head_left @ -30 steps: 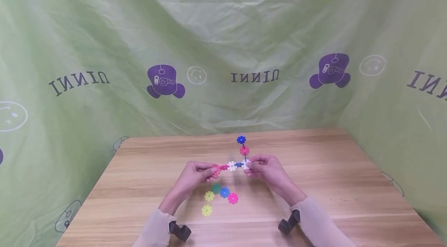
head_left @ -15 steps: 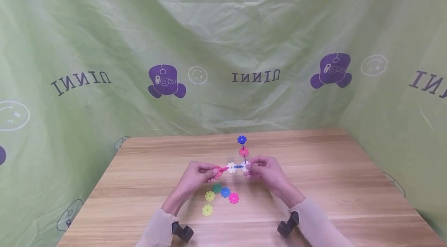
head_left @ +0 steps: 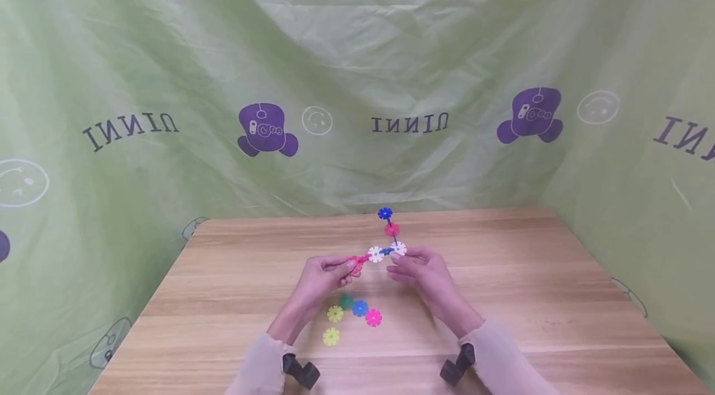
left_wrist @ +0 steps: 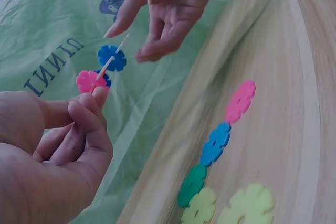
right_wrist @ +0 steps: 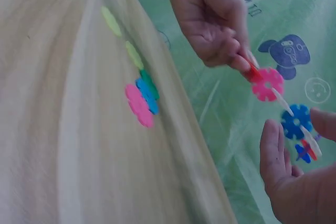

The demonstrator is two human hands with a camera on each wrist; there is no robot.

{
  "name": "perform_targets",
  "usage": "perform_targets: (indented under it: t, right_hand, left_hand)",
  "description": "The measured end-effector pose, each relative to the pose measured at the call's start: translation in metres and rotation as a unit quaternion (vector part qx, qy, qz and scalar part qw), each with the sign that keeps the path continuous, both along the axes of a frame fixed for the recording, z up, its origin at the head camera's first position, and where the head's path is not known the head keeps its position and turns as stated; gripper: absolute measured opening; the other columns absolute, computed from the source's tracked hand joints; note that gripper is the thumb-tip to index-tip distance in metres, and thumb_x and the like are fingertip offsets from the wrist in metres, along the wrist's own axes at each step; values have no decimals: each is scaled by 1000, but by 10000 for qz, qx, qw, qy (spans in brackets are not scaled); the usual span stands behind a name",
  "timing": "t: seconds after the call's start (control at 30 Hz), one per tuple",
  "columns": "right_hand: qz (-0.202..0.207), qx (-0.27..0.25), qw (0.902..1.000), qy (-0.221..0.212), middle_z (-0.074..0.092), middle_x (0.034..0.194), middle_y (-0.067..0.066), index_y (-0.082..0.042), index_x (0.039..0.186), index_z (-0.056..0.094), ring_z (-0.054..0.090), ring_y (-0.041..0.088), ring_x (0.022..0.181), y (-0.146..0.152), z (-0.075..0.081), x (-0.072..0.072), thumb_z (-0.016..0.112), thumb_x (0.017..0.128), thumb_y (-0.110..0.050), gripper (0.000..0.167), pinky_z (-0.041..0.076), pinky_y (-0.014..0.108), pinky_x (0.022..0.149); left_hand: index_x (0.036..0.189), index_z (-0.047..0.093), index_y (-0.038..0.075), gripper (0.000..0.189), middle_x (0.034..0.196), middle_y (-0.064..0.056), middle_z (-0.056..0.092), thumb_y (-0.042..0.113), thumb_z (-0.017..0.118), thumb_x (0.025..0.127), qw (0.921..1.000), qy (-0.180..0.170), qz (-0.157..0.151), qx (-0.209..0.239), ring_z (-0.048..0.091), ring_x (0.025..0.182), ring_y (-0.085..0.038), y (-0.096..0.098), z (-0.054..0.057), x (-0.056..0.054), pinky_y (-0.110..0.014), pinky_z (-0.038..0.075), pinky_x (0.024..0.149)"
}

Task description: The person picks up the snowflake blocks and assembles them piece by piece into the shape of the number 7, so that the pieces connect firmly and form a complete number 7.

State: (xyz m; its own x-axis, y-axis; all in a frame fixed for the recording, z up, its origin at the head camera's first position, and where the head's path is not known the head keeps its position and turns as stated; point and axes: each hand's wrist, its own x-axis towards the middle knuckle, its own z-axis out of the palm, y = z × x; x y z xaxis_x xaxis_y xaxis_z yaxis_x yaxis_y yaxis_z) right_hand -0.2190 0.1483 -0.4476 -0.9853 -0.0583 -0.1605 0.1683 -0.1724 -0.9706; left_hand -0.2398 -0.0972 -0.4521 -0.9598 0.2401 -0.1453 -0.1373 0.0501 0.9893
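A chain of interlocking plastic snowflake discs (head_left: 375,254) is held up over the table in the head view. Its left end, a red disc (right_wrist: 254,72), is pinched between thumb and fingers of my left hand (head_left: 321,278). Pink, white and blue discs follow to the right. At a white disc (head_left: 398,249) the chain bends away, past another pink disc (head_left: 392,230) to a dark blue disc (head_left: 385,213) at its tip. Beside that bend is my right hand (head_left: 429,276). In both wrist views its thumb and fingers stand spread around the chain, gripping nothing.
Nearer the body, loose discs lie on the wooden table (head_left: 503,295): two yellow discs (head_left: 331,337), a green disc (head_left: 346,301), a blue disc (head_left: 360,308) and a pink disc (head_left: 373,318). A green printed cloth (head_left: 346,59) hangs behind and beside the table.
The right hand has loosened its pinch on the white disc. The chain's right part has swung up and away, while the left hand, keeping its hold, has shifted slightly right.
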Motion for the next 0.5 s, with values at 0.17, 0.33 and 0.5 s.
perform_targets:
  t: [0.17,0.33,0.5]
  right_hand:
    - [480,83,9987,130,75,119,22,8,127,64,77,33,108,-10,-5,6,76,96,-14,40,62,44,101]
    - [724,-131,9972,147,80,105,8,6,121,71,78,23,99,-14,-9,9,75,96,-11,31,65,36,91]
    - [534,1,9986,26,82,98,3,8,122,72,79,16,90,-14,-11,10,76,96,-12,33,66,29,82]
  left_hand:
    - [125,73,-1,32,97,-6,81,18,73,100,9996,-50,53,264,72,84,-11,14,0,2,-26,63,82]
    - [126,73,-1,33,94,-2,81,18,74,99,9986,-139,10,519,68,78,-6,30,-4,7,-20,60,75]
    - [127,72,-2,37,99,-8,83,21,75,99,9979,-154,13,633,71,79,-7,41,-10,10,-18,58,70]
